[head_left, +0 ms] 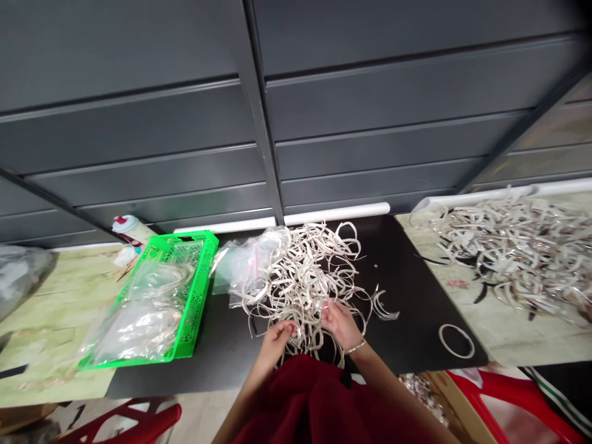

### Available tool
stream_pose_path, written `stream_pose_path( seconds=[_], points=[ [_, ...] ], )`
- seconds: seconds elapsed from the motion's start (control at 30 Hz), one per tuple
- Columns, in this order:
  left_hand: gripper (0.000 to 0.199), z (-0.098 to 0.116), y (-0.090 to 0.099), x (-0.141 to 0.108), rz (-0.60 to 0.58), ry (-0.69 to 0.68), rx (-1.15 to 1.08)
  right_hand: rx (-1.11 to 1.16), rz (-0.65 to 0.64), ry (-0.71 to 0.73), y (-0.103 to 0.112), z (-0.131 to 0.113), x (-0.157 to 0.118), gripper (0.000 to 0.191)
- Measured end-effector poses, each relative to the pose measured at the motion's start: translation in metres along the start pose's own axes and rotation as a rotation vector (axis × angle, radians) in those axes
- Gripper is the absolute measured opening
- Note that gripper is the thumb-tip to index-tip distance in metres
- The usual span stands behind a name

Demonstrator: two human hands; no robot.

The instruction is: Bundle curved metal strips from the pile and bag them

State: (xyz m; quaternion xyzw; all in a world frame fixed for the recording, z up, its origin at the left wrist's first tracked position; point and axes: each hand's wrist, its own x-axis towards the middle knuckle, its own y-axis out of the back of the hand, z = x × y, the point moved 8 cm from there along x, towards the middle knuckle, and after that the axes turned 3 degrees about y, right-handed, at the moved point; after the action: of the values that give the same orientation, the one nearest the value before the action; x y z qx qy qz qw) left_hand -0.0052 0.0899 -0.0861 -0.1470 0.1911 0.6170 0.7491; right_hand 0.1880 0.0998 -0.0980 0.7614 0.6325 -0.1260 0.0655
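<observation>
A tangled heap of pale, curved headband-like strips (pixel 308 259) lies on the black tabletop in front of me. At the near edge of this heap is my left hand (pixel 280 336), its fingers curled together by the strips. My right hand (pixel 341 322), with a bracelet at the wrist, reaches in from the other side, fingers and thumb also closed. Small, pale bits show at the fingertips of both hands, too small to tell what they are. Clear plastic bags (pixel 245 265) lie against the heap's left side.
A green basket (pixel 198 296) with filled clear bags stands at left, a bottle (pixel 134 229) behind it. One pale ring (pixel 456 341) and a few loose strips (pixel 383 306) lie at right. Another heap of strips (pixel 522 246) covers the right table. Grey panels (pixel 370 105) rise behind.
</observation>
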Motion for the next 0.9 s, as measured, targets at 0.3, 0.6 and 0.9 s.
stream_pose_path(
  seconds=[0.3, 0.6, 0.9],
  points=[
    [0.020, -0.007, -0.032, -0.004, -0.038, 0.188, -0.729, 0.768, -0.330, -0.343, -0.073, 0.003, -0.042, 0.035],
    [0.017, 0.005, 0.029, 0.004, 0.149, 0.208, -0.964, 0.265, -0.029, -0.285, -0.020, 0.043, 0.012, 0.040],
    [0.026, 0.005, 0.002, 0.001, -0.012, 0.241, -0.841, -0.076, 0.013, -0.217, -0.033, 0.068, 0.041, 0.031]
  ],
)
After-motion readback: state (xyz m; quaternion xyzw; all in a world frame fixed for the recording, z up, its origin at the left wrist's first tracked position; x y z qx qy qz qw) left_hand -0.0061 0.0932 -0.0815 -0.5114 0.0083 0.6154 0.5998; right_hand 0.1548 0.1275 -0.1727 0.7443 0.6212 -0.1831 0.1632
